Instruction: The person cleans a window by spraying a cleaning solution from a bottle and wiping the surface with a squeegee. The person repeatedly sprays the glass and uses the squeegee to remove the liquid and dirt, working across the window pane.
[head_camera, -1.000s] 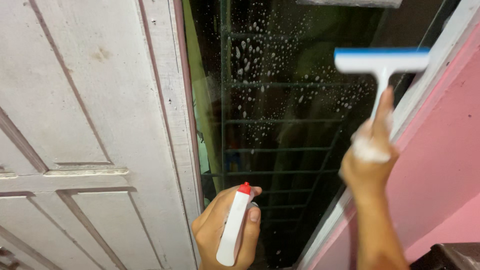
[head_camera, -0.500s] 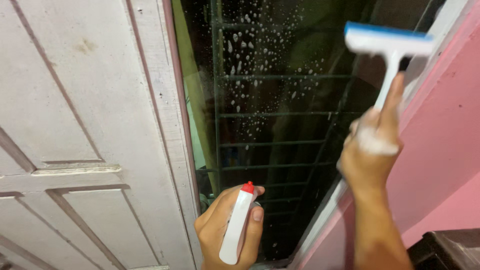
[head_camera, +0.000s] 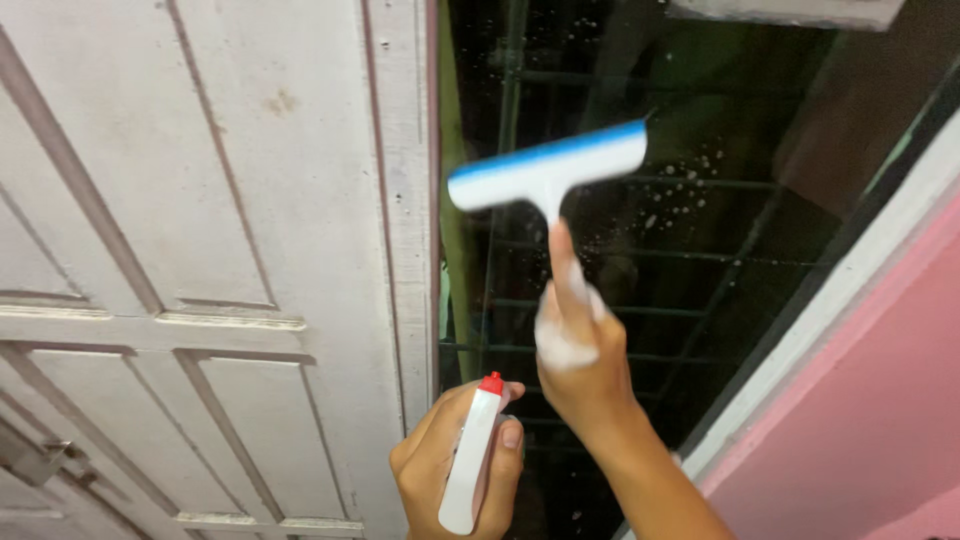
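Squeegee (head_camera: 548, 170): one, gripped by right hand (head_camera: 580, 365) | spray bottle (head_camera: 470, 460): one, gripped by left hand (head_camera: 450, 470)

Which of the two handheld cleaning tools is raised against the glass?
The white squeegee with the blue blade, in the right hand; the red-tipped spray bottle sits low in the left hand.

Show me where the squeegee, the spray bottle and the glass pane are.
Squeegee (head_camera: 548, 172): head view, on the white bar under its blue edge.
Spray bottle (head_camera: 468, 470): head view, on the white body, below the red tip.
Glass pane (head_camera: 720, 230): head view, on bare dark glass with droplets, right of the squeegee.
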